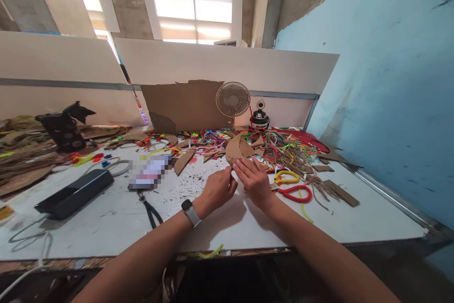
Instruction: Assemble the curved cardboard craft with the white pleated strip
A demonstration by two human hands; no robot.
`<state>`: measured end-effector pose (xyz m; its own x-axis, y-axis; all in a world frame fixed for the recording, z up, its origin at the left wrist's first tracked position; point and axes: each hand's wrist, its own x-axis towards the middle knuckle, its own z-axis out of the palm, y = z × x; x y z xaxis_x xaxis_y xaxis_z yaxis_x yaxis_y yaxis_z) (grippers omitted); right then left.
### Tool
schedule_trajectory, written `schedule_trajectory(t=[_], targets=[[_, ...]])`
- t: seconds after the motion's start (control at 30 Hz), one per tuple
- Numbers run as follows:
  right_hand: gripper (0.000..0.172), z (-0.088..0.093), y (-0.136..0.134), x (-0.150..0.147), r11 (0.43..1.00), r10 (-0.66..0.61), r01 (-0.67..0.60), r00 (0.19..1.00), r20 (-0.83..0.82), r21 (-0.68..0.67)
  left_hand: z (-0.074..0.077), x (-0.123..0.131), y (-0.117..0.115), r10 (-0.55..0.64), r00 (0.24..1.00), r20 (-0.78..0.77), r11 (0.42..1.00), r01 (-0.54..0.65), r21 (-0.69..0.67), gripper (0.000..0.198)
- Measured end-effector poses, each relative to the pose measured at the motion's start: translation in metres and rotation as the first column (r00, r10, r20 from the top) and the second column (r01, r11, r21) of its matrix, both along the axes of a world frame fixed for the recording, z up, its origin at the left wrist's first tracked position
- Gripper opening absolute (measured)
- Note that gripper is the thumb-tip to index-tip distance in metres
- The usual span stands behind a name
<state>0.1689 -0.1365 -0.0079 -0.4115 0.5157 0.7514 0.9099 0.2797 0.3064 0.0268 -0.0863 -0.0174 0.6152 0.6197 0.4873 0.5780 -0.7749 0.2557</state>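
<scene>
In the head view, a brown cardboard piece [234, 149] with a rounded outer edge stands tilted above the white table. My left hand [220, 188] has curled fingers that pinch at its lower edge; their tips are partly hidden. Fingers held together, my right hand [253, 179] lies over the cardboard's lower right part and grips it. Just right of that hand rest scissors with red handles [296, 194] and a tool with yellow handles [287, 177]. A half-round cardboard offcut [184, 161] lies to the left.
A fan [233, 99] and a black bottle [259, 118] stand at the back. Twisted cardboard strips [283, 154] and coloured pipe cleaners are heaped before them. On the left are a phone [151, 173], a black power bank-like box [76, 193] with a cable, and a dark container [62, 130].
</scene>
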Motion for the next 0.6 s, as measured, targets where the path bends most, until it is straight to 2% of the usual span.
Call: schedule_trajectory(t=[0.17,0.5,0.6], targets=[[0.028,0.0004,-0.0007,-0.0010,0.998,0.017,-0.018,1.000,0.021,0.055,-0.0012,0.0008,-0.0009,0.047,0.998,-0.034,0.998,-0.045,0.054,0.010],[0.032,-0.0049,0.0013,0.0014,0.999,0.050,-0.050,0.999,-0.020,0.000,-0.0022,-0.0008,0.0012,0.021,0.999,-0.043,0.998,-0.018,0.067,0.010],[0.033,-0.0056,0.0017,0.0004,0.997,0.062,-0.064,0.996,-0.066,-0.031,-0.0018,-0.0009,0.0013,-0.003,1.000,-0.002,1.000,0.004,0.028,0.009]])
